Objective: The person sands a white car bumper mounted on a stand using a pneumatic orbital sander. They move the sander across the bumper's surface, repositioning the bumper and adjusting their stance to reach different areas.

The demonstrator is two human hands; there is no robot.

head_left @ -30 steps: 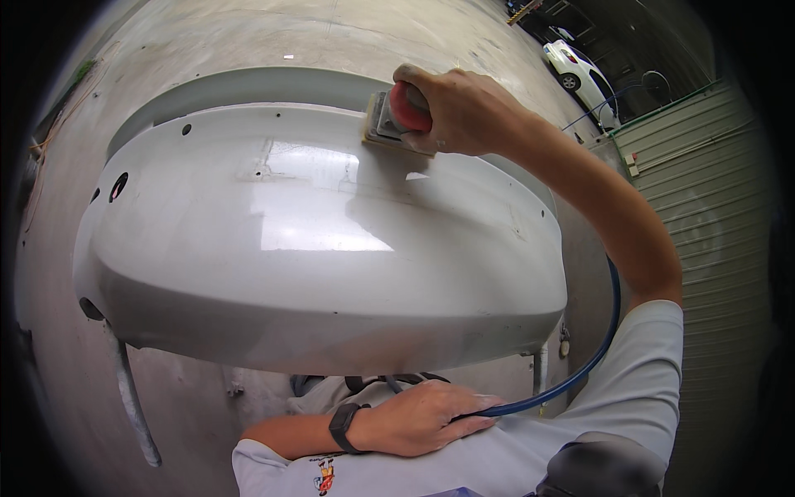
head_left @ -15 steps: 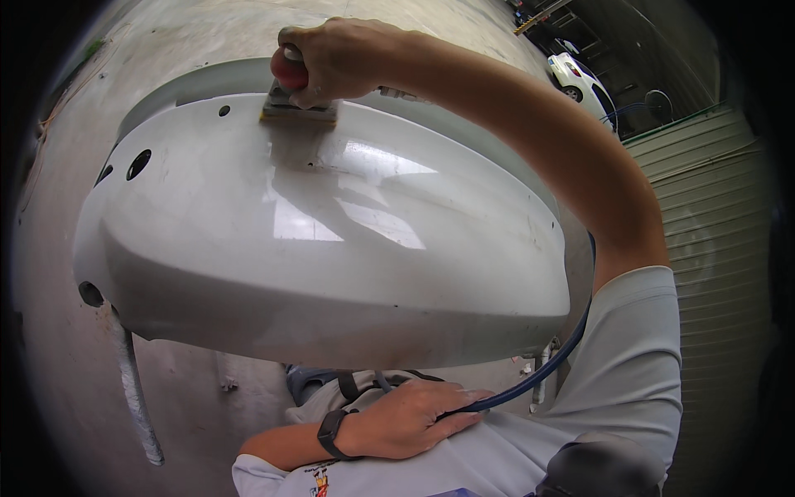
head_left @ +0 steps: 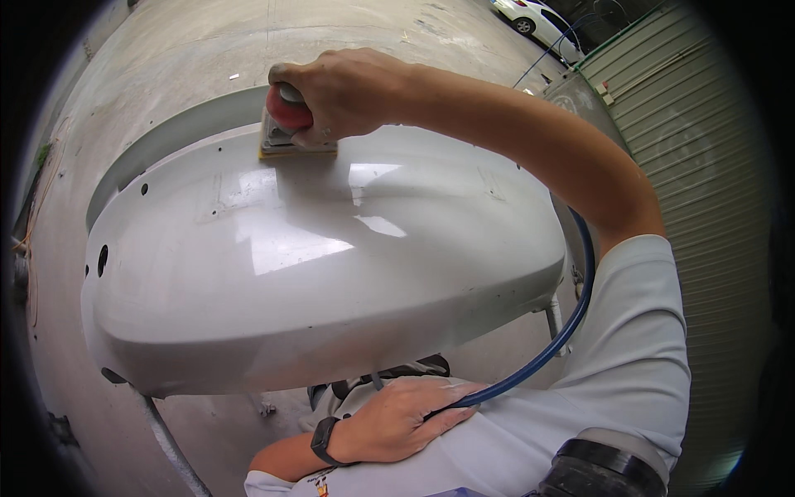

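Note:
My right hand [head_left: 344,95] is wrapped around the red-topped body of a power sander [head_left: 287,106]. The sander's square, yellow-edged pad rests on the far upper side of a big curved white panel [head_left: 331,290], shaped like a vehicle bumper, with several round and oval holes at its left. The palm and fingers hide part of the tool. Near my waist, my left hand [head_left: 397,420], with a dark watch on its wrist, is closed around a blue hose [head_left: 538,362]. From there the hose curves up behind my right arm.
A metal stand leg [head_left: 172,443] shows below the panel's left end, another [head_left: 553,319] at its right. A white car [head_left: 538,26] is parked far off at upper right, beside a ribbed metal wall [head_left: 662,116]. A black-and-grey round part [head_left: 609,465] fills the lower right corner.
My view has shifted, so the panel and car appear in different places. The sander stays in my right hand on the panel's far side, and my left hand keeps the hose.

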